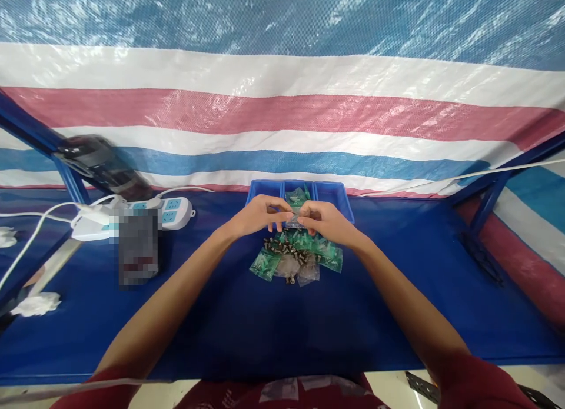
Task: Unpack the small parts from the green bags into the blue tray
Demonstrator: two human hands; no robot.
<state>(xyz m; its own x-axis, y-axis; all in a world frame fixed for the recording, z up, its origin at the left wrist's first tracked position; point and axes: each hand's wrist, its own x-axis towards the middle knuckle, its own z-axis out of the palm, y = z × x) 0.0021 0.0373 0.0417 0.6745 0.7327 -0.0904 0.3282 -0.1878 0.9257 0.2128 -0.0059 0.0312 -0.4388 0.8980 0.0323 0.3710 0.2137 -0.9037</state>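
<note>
My left hand (263,213) and my right hand (323,217) meet above the middle of the table, thumbs and fingers pinched. Between them hangs a small clear plastic bag (293,222), gripped at its upper edge from both sides; its contents are too small to make out. Below my hands lies a pile of small green-tinted plastic bags (265,264) and clear bags (309,272). Loose dark metal screws (296,255) are scattered over them. Just behind my hands stands a blue three-part bin (334,192), with green bags (296,196) in its middle compartment.
A white power strip (176,213) with plugs and cables lies at the left, beside a blurred-out dark object (138,247). A dark bottle-like object (106,165) leans at the back left. Crumpled white tissue (37,303) lies far left. Striped sheeting (282,115) hangs behind.
</note>
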